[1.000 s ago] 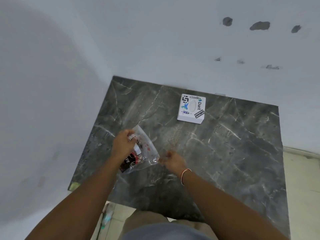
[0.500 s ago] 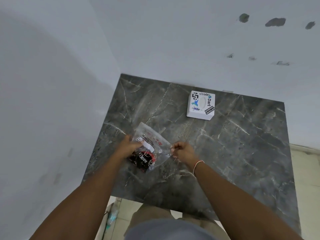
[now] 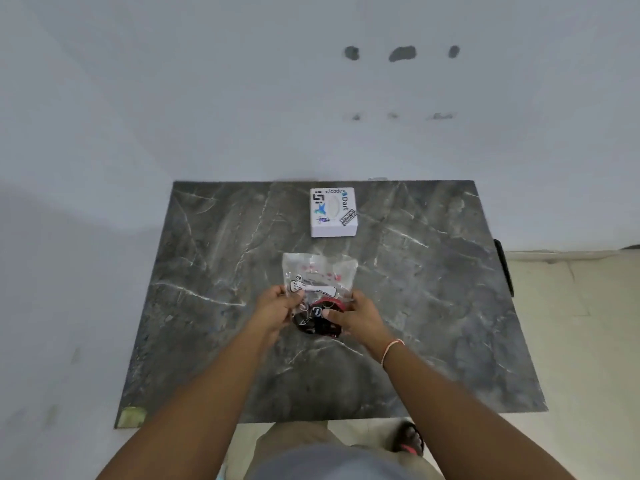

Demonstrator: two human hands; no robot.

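the clear plastic bag (image 3: 318, 271) sits near the middle of the counter (image 3: 433, 306), a little toward the near edge, its top end pointing at the far edge. both hands have it by the lower half: the left hand (image 3: 277, 308) has its fingers curled round the bag's left side, and the right hand (image 3: 360, 318) pinches the right side with the thumb pressed on top. holding it from both sides like this looks meant to steady the bag and bunch what is inside at the bottom.

inside the bag a dark red and black bundle (image 3: 318, 327) fills the end between the hands, and a white sticker (image 3: 313, 288) lies flat above it. what the bundle is made of cannot be told. the upper part of the bag looks flat and nearly empty, with faint red print.

beyond the bag, close to the far edge, stands a white box (image 3: 333, 212) with stickers on its lid, which is closed, so its contents are hidden.
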